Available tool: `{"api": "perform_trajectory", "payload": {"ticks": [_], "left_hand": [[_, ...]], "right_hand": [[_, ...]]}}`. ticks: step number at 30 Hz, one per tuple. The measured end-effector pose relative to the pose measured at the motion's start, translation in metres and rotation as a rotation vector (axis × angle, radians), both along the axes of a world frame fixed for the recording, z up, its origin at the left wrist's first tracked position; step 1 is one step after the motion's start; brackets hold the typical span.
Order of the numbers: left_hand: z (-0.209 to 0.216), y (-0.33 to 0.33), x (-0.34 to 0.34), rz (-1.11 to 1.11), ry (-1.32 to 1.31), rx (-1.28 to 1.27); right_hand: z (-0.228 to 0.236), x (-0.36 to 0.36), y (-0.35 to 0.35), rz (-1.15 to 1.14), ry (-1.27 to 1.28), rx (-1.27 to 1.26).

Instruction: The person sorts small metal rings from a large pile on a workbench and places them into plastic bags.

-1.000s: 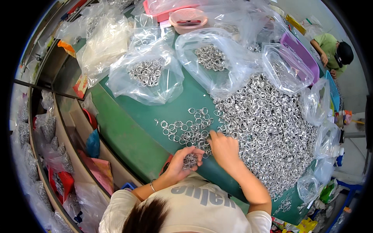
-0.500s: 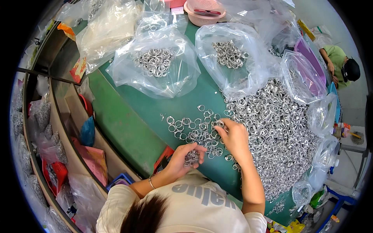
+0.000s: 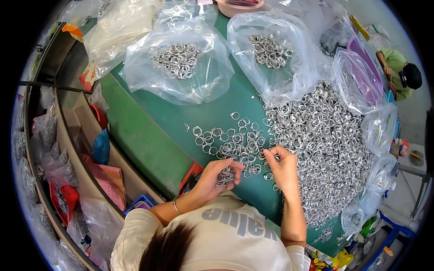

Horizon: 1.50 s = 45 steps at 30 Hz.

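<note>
My left hand point(image 3: 213, 177) is cupped around a clump of small silver metal pieces point(image 3: 225, 177), its fingers curled over them. Their exact kind is too small to tell. Thumb and fingers of my right hand point(image 3: 285, 170) close on silver metal rings point(image 3: 274, 157) at the near left edge of a big ring heap point(image 3: 323, 149). Between the hands and the far bags lies a looser scatter of silver rings point(image 3: 235, 141), spread on the green tabletop point(image 3: 167, 113).
Two clear plastic bags point(image 3: 208, 86) with rings stand farther back. Other bags and a purple basin point(image 3: 368, 67) line the heap's right side. At left are shelves holding bags and a red bin point(image 3: 68, 203). A person in green point(image 3: 398, 74) is at the far right.
My right hand has drawn back from the loose scatter, toward me and to the right, to the heap's edge. My left hand stays around its metal pieces. The view has tilted slightly.
</note>
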State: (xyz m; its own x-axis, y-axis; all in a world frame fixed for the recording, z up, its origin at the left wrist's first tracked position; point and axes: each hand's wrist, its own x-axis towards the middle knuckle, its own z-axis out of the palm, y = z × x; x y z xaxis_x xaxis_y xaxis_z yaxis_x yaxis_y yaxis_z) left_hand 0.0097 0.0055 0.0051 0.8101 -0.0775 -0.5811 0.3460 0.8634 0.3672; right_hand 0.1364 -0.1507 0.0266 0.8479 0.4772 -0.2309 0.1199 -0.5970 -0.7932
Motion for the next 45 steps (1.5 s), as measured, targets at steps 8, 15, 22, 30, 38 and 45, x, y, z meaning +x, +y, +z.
{"api": "perform_trajectory", "payload": {"ticks": [8,15,22,30,38,45], "left_hand": [[0.0,-0.004,0.001,-0.015,-0.002,0.004],[0.003,-0.004,0.001,-0.029,0.033,-0.061],[0.009,-0.007,0.008,-0.005,0.076,-0.065],[0.002,-0.008,0.009,-0.115,-0.047,0.018],[-0.001,-0.01,0.008,-0.188,-0.06,-0.004],[0.002,-0.011,0.009,-0.213,-0.027,0.115]], "right_hand": [[0.003,-0.012,0.012,0.006,-0.353,-0.163],[-0.007,-0.012,0.016,-0.019,-0.344,-0.093],[0.005,-0.022,-0.001,-0.086,0.458,0.414],[0.013,-0.036,0.004,-0.108,0.733,0.537],[0.011,-0.05,0.0,-0.016,0.433,0.528],[0.018,-0.056,0.001,-0.037,0.093,0.302]]}}
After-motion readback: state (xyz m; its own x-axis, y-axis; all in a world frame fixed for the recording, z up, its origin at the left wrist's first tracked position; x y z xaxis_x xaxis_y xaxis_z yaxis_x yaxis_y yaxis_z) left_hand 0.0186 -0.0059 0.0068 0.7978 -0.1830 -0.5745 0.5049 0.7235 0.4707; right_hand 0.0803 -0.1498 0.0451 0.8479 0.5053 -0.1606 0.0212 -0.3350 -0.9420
